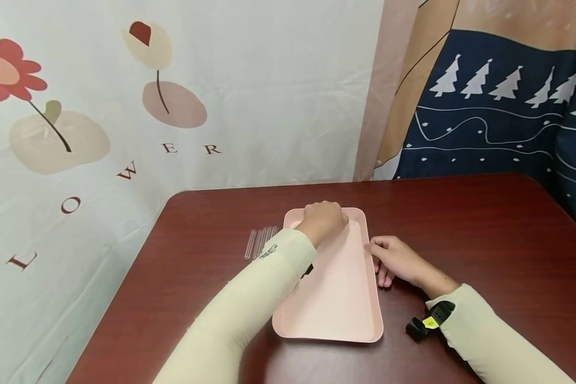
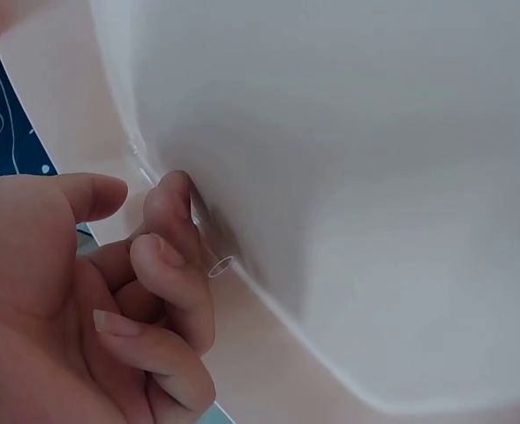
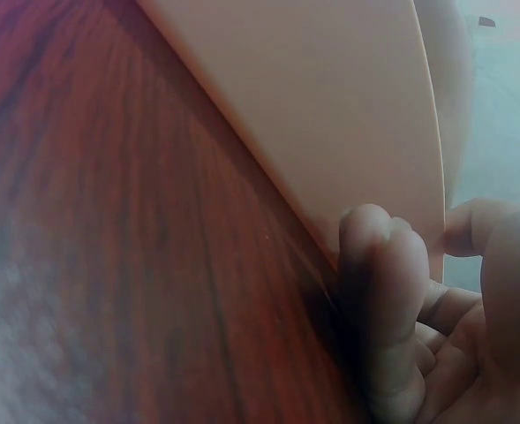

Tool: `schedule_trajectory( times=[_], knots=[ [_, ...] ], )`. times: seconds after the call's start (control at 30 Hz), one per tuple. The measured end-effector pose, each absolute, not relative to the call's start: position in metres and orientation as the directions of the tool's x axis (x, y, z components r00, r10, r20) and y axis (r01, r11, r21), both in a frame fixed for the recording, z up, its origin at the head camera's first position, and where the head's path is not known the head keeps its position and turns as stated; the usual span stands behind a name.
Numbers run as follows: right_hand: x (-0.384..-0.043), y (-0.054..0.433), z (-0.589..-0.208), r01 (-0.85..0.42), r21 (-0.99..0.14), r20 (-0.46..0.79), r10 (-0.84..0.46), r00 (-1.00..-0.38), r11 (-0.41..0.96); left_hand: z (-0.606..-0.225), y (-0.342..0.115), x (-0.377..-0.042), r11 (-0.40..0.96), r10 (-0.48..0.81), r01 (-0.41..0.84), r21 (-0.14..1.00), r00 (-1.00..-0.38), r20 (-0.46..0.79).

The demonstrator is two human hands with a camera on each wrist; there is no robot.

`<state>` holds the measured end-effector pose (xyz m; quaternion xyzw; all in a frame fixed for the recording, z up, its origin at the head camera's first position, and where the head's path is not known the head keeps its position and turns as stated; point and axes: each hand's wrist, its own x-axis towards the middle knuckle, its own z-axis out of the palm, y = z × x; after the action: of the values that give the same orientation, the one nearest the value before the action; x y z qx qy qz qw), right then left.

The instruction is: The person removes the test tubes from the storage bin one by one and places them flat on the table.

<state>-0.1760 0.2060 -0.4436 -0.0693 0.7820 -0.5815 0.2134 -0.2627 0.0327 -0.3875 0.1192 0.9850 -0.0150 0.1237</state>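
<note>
A pink tray (image 1: 336, 298) lies lengthwise before me on the table. Over its far end is my left hand (image 1: 324, 221), knuckles up. In the left wrist view, a clear tube (image 2: 221, 266) lies along the tray's inner edge, right behind the loosely bent fingers (image 2: 176, 283); the thumb stands apart from them. Part of the tube is hidden by the fingers. At the tray's right side, my right hand (image 1: 396, 261) pinches the rim, its thumb (image 3: 467, 231) at the inner side and its fingertips against the outer wall.
Several clear tubes (image 1: 256, 242) lie side by side left of the tray, partly behind my left sleeve (image 1: 249, 298). The dark red wooden table (image 1: 485, 229) ends at a printed curtain (image 1: 269, 96) behind. A camera (image 1: 429, 321) is strapped to my right wrist.
</note>
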Motion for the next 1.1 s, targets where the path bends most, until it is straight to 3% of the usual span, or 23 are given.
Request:
schedule_trajectory(
  times=[0.4,1.1],
  knots=[
    [-0.1745,0.2063,-0.4425,0.147,-0.939,-0.258,-0.356,-0.898,0.311,-0.3936,0.0408,-0.2628,0.974,0.196,0.214,-0.073,-0.96,-0.198],
    [-0.1745,0.2056,-0.4427,0.148,-0.938,-0.261,-0.356,-0.898,0.314,-0.3968,0.0425,-0.2634,0.983,0.157,0.173,-0.055,-0.963,-0.221]
  ],
)
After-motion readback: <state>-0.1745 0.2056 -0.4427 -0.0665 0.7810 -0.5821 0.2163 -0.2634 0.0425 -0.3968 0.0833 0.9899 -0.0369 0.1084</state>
